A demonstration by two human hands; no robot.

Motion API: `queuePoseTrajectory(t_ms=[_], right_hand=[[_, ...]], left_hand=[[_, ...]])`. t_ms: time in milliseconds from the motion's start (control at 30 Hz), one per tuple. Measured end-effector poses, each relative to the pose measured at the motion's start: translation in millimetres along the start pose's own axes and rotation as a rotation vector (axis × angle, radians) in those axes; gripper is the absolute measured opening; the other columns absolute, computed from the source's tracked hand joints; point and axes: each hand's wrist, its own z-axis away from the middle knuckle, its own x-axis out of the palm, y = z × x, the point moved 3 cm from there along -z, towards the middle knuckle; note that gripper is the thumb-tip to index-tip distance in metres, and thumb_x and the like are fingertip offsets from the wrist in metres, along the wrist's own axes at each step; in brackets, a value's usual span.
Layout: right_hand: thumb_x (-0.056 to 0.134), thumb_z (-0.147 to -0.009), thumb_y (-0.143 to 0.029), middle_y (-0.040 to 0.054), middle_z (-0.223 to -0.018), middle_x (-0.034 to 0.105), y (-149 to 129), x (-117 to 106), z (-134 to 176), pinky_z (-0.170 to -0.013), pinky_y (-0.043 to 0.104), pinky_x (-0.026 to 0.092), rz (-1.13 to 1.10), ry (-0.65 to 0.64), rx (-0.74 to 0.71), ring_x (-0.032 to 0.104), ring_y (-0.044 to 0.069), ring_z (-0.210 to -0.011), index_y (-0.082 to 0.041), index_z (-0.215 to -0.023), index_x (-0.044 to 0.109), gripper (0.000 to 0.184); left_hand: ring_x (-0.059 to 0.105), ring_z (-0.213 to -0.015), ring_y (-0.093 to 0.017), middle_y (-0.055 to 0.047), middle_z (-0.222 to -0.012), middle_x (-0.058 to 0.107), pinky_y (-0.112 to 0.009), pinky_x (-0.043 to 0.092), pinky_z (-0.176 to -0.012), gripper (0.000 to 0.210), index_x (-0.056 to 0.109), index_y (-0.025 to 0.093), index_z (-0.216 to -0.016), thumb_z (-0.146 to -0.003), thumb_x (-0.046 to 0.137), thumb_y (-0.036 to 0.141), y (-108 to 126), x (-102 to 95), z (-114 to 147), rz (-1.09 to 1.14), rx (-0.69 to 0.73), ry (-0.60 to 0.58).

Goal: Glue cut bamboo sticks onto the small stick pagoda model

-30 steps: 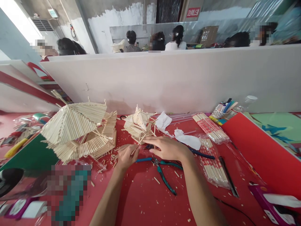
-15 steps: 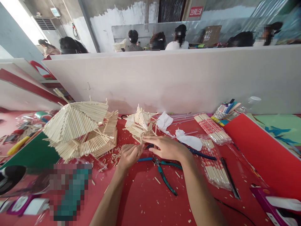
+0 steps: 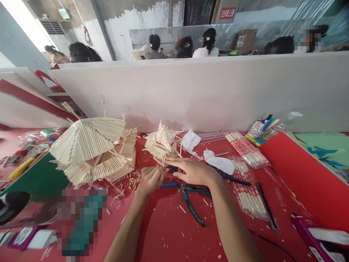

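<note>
My left hand (image 3: 149, 179) is curled on the red table, pinching a thin wooden stick (image 3: 163, 174) near its fingertips. My right hand (image 3: 192, 170) lies palm down beside it, fingers reaching toward the base of a small stick-built pavilion model (image 3: 162, 143). A small dark object (image 3: 173, 169) sits between the two hands; whether the right fingers grip anything is hidden. Teal-handled pliers (image 3: 191, 202) lie just in front of my right wrist.
A large stick roof model (image 3: 92, 149) stands at the left on a green board (image 3: 38, 180). Packs of wrapped chopsticks (image 3: 247, 151) lie at the right, with crumpled white tissue (image 3: 218, 162), a red sheet (image 3: 302, 174) and a white partition (image 3: 204, 91) behind. Several people sit beyond it.
The view shifted slightly. Both hands have edged a little closer to the small pavilion model; the left hand still pinches the stick.
</note>
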Motion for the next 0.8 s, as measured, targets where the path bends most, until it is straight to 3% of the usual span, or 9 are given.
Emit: queuePoseTrajectory(t_ms=[167,600,800], right_hand=[[0.056,-0.098,-0.025,-0.002,-0.161,0.043,-0.1,-0.1,0.4,-0.121,0.046,0.039,-0.01,0.009,0.002,0.043,0.025,-0.148,-0.036,-0.154,0.046,0.058],[0.055,-0.098,-0.022,-0.003,-0.162,0.04,1.9,1.9,0.8,-0.12,0.048,0.039,-0.018,-0.012,-0.008,0.044,0.026,-0.147,-0.037,-0.154,0.045,0.059],[0.053,-0.099,-0.024,-0.0018,-0.163,0.039,-3.3,1.9,0.6,-0.12,0.05,0.039,-0.007,-0.026,0.02,0.043,0.027,-0.148,-0.035,-0.155,0.044,0.058]], left_hand=[[0.064,-0.056,-0.01,0.001,-0.067,0.068,-0.021,0.048,-0.057,0.007,0.064,0.021,-0.092,-0.095,0.06,0.016,8.3,-1.1,-4.4,-0.175,0.197,-0.056],[0.072,-0.078,-0.014,-0.005,-0.091,0.073,-0.023,0.056,-0.07,0.017,0.066,0.022,-0.106,-0.093,0.06,0.012,8.2,-2.6,-6.5,-0.246,0.201,0.008],[0.072,-0.079,-0.014,-0.005,-0.092,0.071,-0.022,0.056,-0.071,0.017,0.067,0.022,-0.105,-0.094,0.061,0.011,7.8,-4.0,-7.1,-0.239,0.189,0.016]])
